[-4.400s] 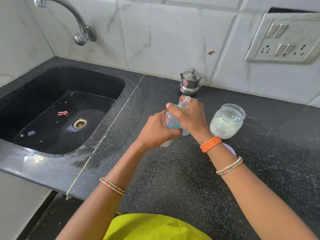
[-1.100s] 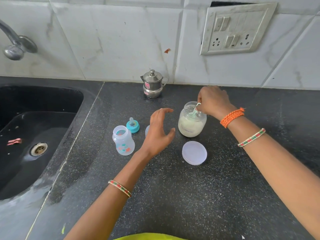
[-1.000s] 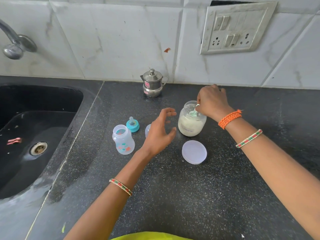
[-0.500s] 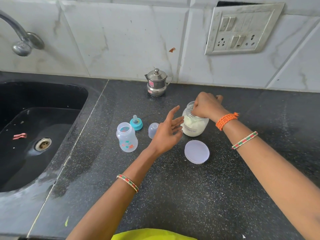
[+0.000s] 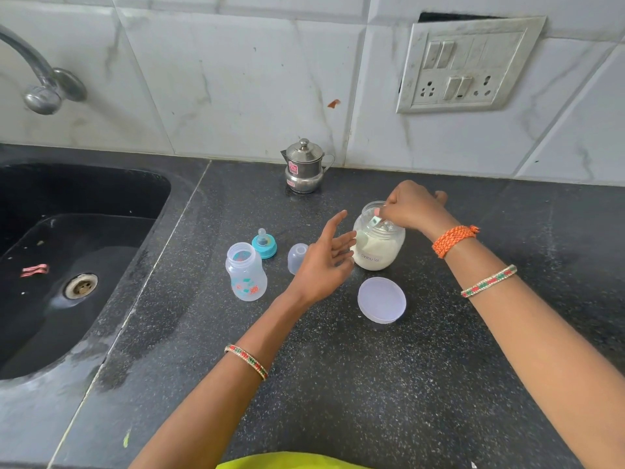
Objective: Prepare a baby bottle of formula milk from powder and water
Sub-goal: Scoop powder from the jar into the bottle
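An open, empty baby bottle stands upright on the black counter. Behind it lies its teal nipple ring, and the clear cap stands to its right. A clear jar of white formula powder is open, with its round lid lying flat in front of it. My right hand is over the jar mouth, pinching a scoop that dips inside. My left hand hovers with fingers spread, just left of the jar, holding nothing.
A small lidded steel pot stands against the tiled wall. The black sink with its drain is at the left, under a metal tap. A switch and socket panel is on the wall at the right.
The bottle, held in both hands 4.4 s ago, now stands open on the counter. Over the last second my right hand keeps working the scoop in the jar while my left hand drifts toward the jar.
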Demonstrator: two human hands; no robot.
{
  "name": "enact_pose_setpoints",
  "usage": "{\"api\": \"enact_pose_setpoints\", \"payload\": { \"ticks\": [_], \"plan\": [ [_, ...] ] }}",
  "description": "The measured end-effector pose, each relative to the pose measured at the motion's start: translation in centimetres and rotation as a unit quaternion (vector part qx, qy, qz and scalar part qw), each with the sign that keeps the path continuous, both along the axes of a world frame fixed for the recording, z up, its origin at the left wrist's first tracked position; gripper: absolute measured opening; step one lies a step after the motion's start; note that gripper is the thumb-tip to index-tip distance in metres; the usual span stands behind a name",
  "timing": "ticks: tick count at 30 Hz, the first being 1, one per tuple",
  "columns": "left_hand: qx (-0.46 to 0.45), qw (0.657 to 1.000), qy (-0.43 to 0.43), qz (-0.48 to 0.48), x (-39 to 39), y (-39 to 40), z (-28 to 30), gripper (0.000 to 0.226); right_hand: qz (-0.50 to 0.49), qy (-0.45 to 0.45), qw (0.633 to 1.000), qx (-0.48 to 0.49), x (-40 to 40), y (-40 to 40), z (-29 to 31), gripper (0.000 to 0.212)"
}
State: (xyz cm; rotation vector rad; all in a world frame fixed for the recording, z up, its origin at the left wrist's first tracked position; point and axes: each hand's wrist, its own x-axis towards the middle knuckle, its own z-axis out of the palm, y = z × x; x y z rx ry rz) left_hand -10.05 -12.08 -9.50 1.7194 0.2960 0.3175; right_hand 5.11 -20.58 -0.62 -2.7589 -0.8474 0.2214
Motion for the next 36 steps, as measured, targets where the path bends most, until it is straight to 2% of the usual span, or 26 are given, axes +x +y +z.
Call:
{"api": "enact_pose_setpoints", "payload": {
  "ticks": [7,9,12,13,27,32,36],
  "plan": [
    [0.016,1.0,0.0,-0.008,-0.2,0.0,-0.2,0.078,-0.049,-0.038,0.994,0.093,0.3,-2.6,-0.1,0.035],
    [0.018,1.0,0.001,-0.009,-0.3,-0.2,-0.1,0.079,-0.044,-0.007,0.995,0.091,0.3,-3.2,0.1,0.034],
    [0.021,1.0,0.002,-0.011,-0.5,-0.4,0.1,0.079,-0.028,0.11,0.985,0.128,-0.2,-3.5,0.4,0.038],
    [0.021,1.0,0.003,-0.012,-0.5,-0.4,0.2,0.079,-0.03,0.123,0.982,0.142,-0.3,-3.5,0.4,0.04],
    [0.03,0.999,-0.033,0.026,-1.4,0.6,1.4,0.075,-0.083,0.155,0.962,0.207,0.2,-4.7,0.5,0.042],
    [0.044,0.998,-0.039,0.018,-1.2,0.5,1.3,0.074,-0.094,0.198,0.95,0.221,0.2,-5.4,0.4,0.031],
    [0.036,0.997,-0.066,0.03,-1.5,0.7,1.6,0.071,-0.106,0.195,0.942,0.252,0.2,-6.0,0.4,0.025]
  ]
}}
